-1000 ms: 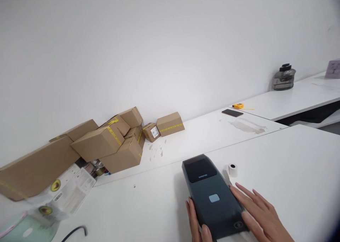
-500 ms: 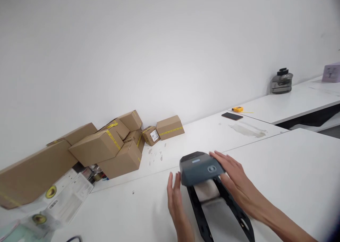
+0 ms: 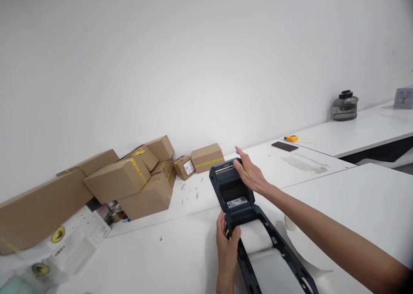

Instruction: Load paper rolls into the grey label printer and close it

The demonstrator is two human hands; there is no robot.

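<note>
A dark blue-grey label printer [image 3: 230, 218] lies on the white table with its hinged lid [image 3: 232, 186] swung up. Inside sits a white paper roll [image 3: 256, 237], and a flat white sheet [image 3: 274, 270] covers the bay nearer to me. My left hand [image 3: 227, 246] grips the printer's left side wall, thumb over the rim and fingers outside. At the raised lid's right edge is my right hand [image 3: 250, 171], its thumb on the inner face and its fingers stretched behind.
Cardboard boxes [image 3: 142, 186] with yellow tape are stacked at the left. Plastic packets [image 3: 77, 246] lie in front of them. A phone [image 3: 284, 146], a yellow tape measure [image 3: 291, 138] and a dark jug [image 3: 345, 106] stand toward the back right. Loose paper [image 3: 309, 264] curls beside the printer.
The printer's lid, lowered before, has swung up and back, showing its inside. My right hand moved up with it. My left hand closed onto the printer's side.
</note>
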